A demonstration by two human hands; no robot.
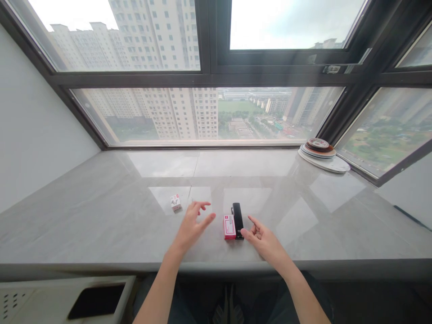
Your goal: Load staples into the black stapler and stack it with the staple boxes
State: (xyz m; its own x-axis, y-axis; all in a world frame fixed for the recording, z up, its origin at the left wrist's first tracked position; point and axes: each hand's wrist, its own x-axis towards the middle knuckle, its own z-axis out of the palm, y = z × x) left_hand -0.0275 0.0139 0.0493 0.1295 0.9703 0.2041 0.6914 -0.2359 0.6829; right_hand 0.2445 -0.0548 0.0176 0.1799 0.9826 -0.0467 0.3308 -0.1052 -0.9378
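Note:
A black stapler (238,219) lies lengthwise on the grey stone sill, its long side against a pink and white box (229,226). To the right of the stapler is my right hand (261,238), fingers apart and holding nothing, its thumb tip close to the stapler's near end; whether they touch I cannot tell. My left hand (195,225) hovers left of the pink box, thumb and fingers spread with nothing between them. Beyond that hand, a small white box with pink print (176,202) stands by itself on the sill.
Stacked plates or round mats (319,153) sit in the far right corner by the window. The sill's front edge (236,266) runs across in front of me. At lower left stands a pale appliance or cabinet top (60,292) with a dark panel.

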